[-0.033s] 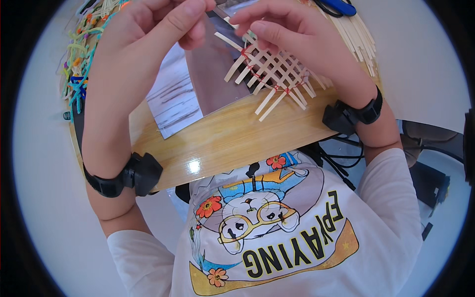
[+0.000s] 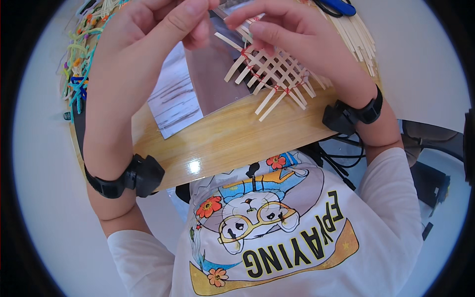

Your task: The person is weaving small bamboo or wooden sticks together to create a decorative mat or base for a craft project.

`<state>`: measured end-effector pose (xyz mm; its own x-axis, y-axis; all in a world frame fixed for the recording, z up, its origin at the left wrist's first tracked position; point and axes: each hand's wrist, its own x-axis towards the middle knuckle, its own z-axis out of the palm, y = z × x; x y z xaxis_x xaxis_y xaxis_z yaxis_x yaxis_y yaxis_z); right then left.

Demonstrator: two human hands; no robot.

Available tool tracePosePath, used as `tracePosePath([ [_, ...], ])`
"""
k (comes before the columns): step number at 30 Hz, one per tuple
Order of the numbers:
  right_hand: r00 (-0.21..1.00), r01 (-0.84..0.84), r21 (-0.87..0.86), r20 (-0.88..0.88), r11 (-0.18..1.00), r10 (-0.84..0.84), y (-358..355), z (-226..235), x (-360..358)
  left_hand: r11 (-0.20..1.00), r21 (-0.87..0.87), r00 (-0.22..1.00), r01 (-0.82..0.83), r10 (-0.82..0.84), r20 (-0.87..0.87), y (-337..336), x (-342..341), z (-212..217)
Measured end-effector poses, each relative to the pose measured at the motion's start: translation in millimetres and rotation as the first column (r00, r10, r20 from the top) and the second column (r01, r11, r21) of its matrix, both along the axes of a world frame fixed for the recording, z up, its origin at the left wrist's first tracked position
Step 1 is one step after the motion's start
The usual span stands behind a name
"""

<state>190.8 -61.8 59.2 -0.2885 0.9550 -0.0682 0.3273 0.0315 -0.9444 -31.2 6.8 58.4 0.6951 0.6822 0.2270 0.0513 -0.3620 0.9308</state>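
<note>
Lattice of pale wooden sticks (image 2: 274,74), tied with red thread at its crossings, lies on the wooden tabletop (image 2: 232,136) just under my fingers. At the far left edge a heap of coloured ties (image 2: 76,69) crowds the rim. My left hand (image 2: 153,29) pinches thumb to fingers above a grey sheet (image 2: 213,69); what it grips I cannot tell. A white printed paper (image 2: 173,101) lies beneath that sheet. My right hand (image 2: 287,34) pinches a stick at the lattice's top. Loose sticks (image 2: 358,37) and blue scissors (image 2: 339,6) sit far right. Bare tabletop lies open toward me.
</note>
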Motion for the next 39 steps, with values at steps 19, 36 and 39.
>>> tracePosePath([
  [19,0.871,-0.083,0.297,0.486,0.951,-0.076,7.0,2.0,14.2,0.928,-0.366,0.982,0.069,-0.127,-0.138,7.7,10.3,-26.1],
  [36,0.913,0.093,0.114,0.386,0.989,-0.131,6.7,7.8,19.6,0.945,-0.326,0.999,0.012,0.0,0.039,21.4,14.1,-47.1],
  [39,0.981,0.066,0.109,0.177,0.992,-0.085,3.0,14.2,17.8,0.923,-0.38,0.998,0.057,-0.047,0.036,24.2,10.5,-54.4],
])
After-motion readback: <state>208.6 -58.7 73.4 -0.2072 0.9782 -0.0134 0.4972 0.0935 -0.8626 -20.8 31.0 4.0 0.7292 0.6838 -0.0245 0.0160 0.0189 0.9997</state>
